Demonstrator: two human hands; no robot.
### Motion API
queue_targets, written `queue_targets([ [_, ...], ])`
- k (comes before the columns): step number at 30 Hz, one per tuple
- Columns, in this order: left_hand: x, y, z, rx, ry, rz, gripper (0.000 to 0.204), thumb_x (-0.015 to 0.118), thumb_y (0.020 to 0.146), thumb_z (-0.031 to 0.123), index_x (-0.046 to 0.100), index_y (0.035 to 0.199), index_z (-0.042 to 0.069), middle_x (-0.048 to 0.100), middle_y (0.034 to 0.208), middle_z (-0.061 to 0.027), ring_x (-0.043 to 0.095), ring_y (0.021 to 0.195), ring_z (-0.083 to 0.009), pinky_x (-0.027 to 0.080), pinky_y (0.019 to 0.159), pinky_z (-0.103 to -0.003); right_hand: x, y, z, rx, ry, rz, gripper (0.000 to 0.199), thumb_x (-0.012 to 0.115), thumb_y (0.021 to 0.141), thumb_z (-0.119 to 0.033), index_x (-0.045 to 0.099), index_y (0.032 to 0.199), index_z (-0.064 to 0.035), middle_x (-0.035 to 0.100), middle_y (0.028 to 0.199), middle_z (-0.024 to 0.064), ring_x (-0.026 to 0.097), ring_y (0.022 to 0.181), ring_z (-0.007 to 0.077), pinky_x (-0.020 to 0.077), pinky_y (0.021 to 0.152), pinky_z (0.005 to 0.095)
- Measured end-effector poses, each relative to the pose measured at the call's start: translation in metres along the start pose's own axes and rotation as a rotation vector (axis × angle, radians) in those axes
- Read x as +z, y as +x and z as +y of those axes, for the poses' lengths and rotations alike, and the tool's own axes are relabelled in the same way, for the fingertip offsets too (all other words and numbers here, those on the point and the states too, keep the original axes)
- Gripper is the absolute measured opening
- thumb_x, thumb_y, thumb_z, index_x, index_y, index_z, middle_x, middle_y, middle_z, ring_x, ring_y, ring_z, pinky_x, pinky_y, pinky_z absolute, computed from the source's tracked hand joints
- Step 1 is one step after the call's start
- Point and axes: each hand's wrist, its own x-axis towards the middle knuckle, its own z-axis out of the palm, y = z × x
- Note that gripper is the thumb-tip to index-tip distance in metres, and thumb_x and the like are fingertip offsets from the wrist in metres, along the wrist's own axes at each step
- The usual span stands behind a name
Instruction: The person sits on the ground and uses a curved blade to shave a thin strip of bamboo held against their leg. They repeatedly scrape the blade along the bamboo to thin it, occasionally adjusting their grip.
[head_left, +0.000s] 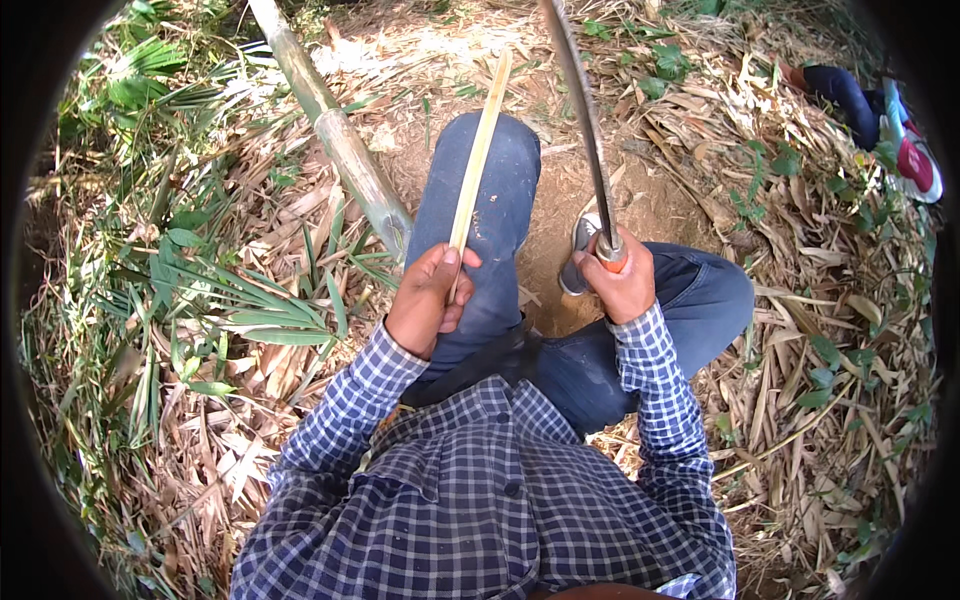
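Note:
My left hand [436,292] is closed on the lower end of a thin, pale yellow bamboo strip [481,150]. The strip points away from me and lies over my raised left knee. In my right hand [620,275] is a long machete [588,120], gripped by its orange-red handle [611,256]. Its dark blade stands up and away from me, leaning slightly left at the far end, where it leaves the view. Blade and strip are apart, with the bare soil showing between them.
A thick green-grey bamboo pole [345,150] lies on the ground at the left, its near end beside my left knee. Dry leaves [800,480] cover the ground. Green fronds [275,300] grow at the left. A bottle with a light blue part [893,105] and dark cloth [845,100] lie far right.

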Motion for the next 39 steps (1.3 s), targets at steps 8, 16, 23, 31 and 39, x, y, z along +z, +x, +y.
queue_targets([
  [8, 0.013, 0.050, 0.020, 0.081, 0.018, -0.045, 0.028, 0.041, 0.105, 0.028, 0.055, 0.108, 0.004, 0.049, 0.067, 0.0006, 0.033, 0.045, -0.0035, 0.024, 0.039, -0.019, 0.004, 0.051, -0.024, -0.248, -0.297, 0.049, 0.019, 0.073, 0.075, -0.013, 0.061, 0.086, -0.0028, 0.061, 0.063, 0.0147, 0.066, 0.060, 0.0294, 0.0492, 0.057, 0.0361],
  [16, 0.017, 0.058, 0.027, 0.082, 0.076, 0.034, 0.025, 0.043, 0.104, 0.022, 0.058, 0.103, 0.002, 0.053, 0.066, -0.0024, 0.034, 0.040, -0.0042, 0.023, 0.035, -0.020, 0.022, 0.047, 0.003, -0.374, -0.674, -0.121, 0.022, 0.073, 0.072, -0.022, 0.060, 0.084, -0.0097, 0.064, 0.066, 0.0135, 0.066, 0.062, 0.0346, 0.0494, 0.055, 0.0442],
  [23, 0.017, 0.061, 0.023, 0.101, 0.079, -0.003, 0.027, 0.041, 0.105, 0.023, 0.057, 0.102, 0.002, 0.051, 0.062, -0.0008, 0.031, 0.039, -0.0030, 0.021, 0.034, -0.020, 0.016, 0.073, 0.004, -0.222, -0.736, -0.039, 0.025, 0.074, 0.072, -0.027, 0.060, 0.083, -0.0096, 0.063, 0.062, 0.0167, 0.065, 0.061, 0.0393, 0.0511, 0.056, 0.0488],
  [31, 0.019, 0.063, 0.022, 0.162, 0.119, 0.004, 0.028, 0.041, 0.105, 0.024, 0.057, 0.101, 0.002, 0.048, 0.060, 0.0009, 0.031, 0.038, -0.0029, 0.022, 0.034, -0.020, 0.010, 0.079, 0.006, -0.306, -0.805, -0.037, 0.025, 0.074, 0.072, -0.030, 0.062, 0.081, -0.0100, 0.063, 0.060, 0.0160, 0.065, 0.058, 0.0375, 0.0515, 0.055, 0.0463],
  [39, 0.018, 0.059, 0.018, 0.166, 0.121, 0.018, 0.027, 0.040, 0.105, 0.023, 0.056, 0.100, 0.002, 0.043, 0.058, 0.0032, 0.026, 0.038, -0.0023, 0.020, 0.034, -0.021, 0.010, 0.073, 0.001, -0.275, -0.775, -0.076, 0.026, 0.073, 0.072, -0.029, 0.062, 0.079, -0.0069, 0.063, 0.060, 0.0175, 0.065, 0.059, 0.0380, 0.0526, 0.057, 0.0476],
])
